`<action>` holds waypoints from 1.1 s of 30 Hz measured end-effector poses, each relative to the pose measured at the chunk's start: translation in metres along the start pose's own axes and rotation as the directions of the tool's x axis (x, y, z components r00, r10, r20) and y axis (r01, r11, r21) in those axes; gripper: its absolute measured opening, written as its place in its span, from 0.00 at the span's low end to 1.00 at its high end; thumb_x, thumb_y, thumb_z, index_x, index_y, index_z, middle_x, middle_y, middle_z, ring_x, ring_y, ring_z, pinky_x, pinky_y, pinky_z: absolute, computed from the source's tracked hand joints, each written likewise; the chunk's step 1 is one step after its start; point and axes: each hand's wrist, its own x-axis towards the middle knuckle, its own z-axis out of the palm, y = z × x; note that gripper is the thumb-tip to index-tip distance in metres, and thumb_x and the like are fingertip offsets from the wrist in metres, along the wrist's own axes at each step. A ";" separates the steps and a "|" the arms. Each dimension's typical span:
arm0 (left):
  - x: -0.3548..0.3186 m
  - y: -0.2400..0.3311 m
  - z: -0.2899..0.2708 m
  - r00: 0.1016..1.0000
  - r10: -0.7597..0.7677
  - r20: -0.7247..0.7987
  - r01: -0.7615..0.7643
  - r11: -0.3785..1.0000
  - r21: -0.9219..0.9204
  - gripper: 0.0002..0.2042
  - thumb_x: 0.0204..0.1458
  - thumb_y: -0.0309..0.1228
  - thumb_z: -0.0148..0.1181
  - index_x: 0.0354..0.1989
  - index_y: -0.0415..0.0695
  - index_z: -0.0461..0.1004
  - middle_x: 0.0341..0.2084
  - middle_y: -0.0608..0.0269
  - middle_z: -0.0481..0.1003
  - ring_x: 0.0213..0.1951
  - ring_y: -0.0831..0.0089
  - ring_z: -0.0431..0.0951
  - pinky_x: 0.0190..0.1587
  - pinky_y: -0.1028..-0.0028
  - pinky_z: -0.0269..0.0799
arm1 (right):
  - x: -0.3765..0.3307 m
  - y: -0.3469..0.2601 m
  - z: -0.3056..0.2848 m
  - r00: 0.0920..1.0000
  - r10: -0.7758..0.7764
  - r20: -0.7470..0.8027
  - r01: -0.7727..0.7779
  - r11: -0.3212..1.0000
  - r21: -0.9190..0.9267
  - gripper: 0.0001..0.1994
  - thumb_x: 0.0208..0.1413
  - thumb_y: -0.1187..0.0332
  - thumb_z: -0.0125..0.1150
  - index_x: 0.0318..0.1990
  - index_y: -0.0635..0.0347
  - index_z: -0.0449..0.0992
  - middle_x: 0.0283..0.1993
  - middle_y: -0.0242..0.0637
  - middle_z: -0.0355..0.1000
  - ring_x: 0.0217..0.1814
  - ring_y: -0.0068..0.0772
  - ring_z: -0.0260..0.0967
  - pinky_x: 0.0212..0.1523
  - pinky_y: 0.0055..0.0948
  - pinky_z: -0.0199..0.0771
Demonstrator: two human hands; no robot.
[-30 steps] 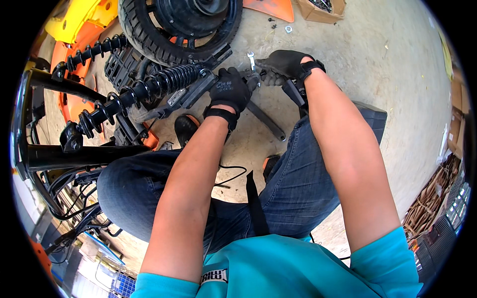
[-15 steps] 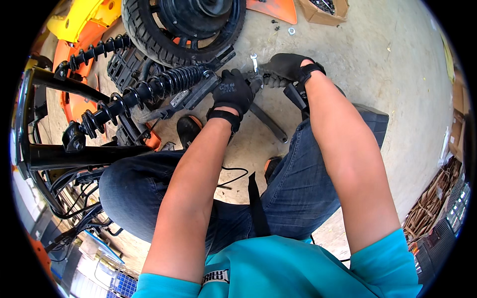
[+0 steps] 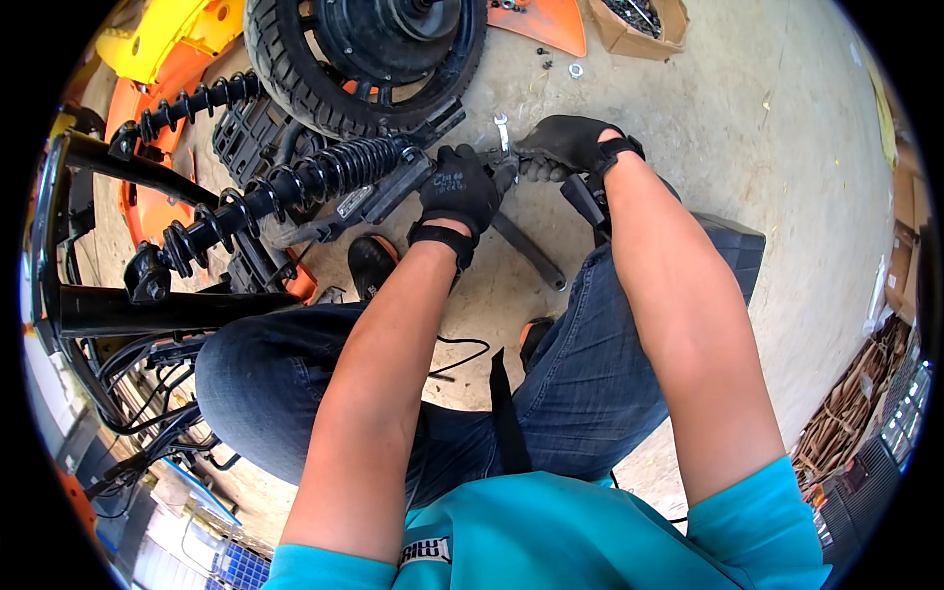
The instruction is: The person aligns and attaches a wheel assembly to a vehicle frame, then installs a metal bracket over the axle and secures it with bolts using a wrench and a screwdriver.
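My left hand point(image 3: 458, 189), in a black glove, is closed beside the end of a black coil-spring shock absorber point(image 3: 295, 190). My right hand point(image 3: 568, 146), also black-gloved, is closed at about the same height, its curled fingers almost meeting the left's. Between the two sets of fingertips stands a silver open-end wrench point(image 3: 502, 132), jaw pointing away from me. Fingers hide its lower part, so which hand grips it is unclear. A dark flat metal bar point(image 3: 531, 254) slants down from below my left hand. Under my right wrist is a black blocky part point(image 3: 584, 200), partly covered.
A black wheel with a knobby tyre point(image 3: 280, 74) lies at the far side. Left of me is a black tubular frame point(image 3: 147, 313) with cables. Orange and yellow panels point(image 3: 162, 44), a cardboard box of hardware point(image 3: 639, 37), loose bolts and a nut point(image 3: 575, 71) sit farther off.
The whole view has shifted slightly. Both hands and the wrench keep the same places relative to each other.
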 end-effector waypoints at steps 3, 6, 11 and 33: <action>0.002 0.000 0.000 1.000 -0.019 0.013 0.019 1.000 -0.009 0.32 0.56 0.57 0.53 0.51 0.36 0.66 0.47 0.36 0.70 0.48 0.45 0.76 0.48 0.55 0.73 | -0.004 0.007 -0.002 0.986 -0.164 -0.012 0.164 0.982 0.095 0.13 0.63 0.59 0.53 0.45 0.56 0.79 0.39 0.31 0.78 0.34 0.20 0.73 0.37 0.21 0.77; 0.006 -0.001 0.002 0.999 -0.034 0.026 0.035 0.999 -0.041 0.32 0.55 0.57 0.55 0.52 0.36 0.65 0.48 0.36 0.70 0.49 0.45 0.76 0.48 0.54 0.73 | -0.006 0.007 -0.003 0.974 -0.224 -0.022 0.225 0.965 0.133 0.14 0.63 0.57 0.53 0.46 0.55 0.78 0.43 0.29 0.77 0.38 0.21 0.73 0.39 0.22 0.77; 0.007 -0.002 0.006 0.999 -0.038 0.012 0.039 0.997 -0.067 0.33 0.51 0.58 0.59 0.51 0.38 0.66 0.48 0.40 0.69 0.49 0.44 0.76 0.48 0.52 0.73 | -0.011 -0.005 -0.001 0.998 0.022 0.052 -0.034 0.969 0.244 0.16 0.63 0.54 0.54 0.45 0.56 0.79 0.40 0.31 0.78 0.35 0.22 0.74 0.37 0.23 0.77; 0.005 0.001 0.002 0.999 -0.049 -0.012 0.049 0.997 -0.052 0.32 0.55 0.58 0.53 0.52 0.37 0.65 0.48 0.37 0.69 0.48 0.44 0.76 0.47 0.54 0.73 | -0.008 0.002 0.000 0.991 -0.112 -0.069 0.128 0.943 0.308 0.14 0.62 0.58 0.55 0.42 0.59 0.79 0.36 0.34 0.77 0.31 0.23 0.73 0.33 0.25 0.75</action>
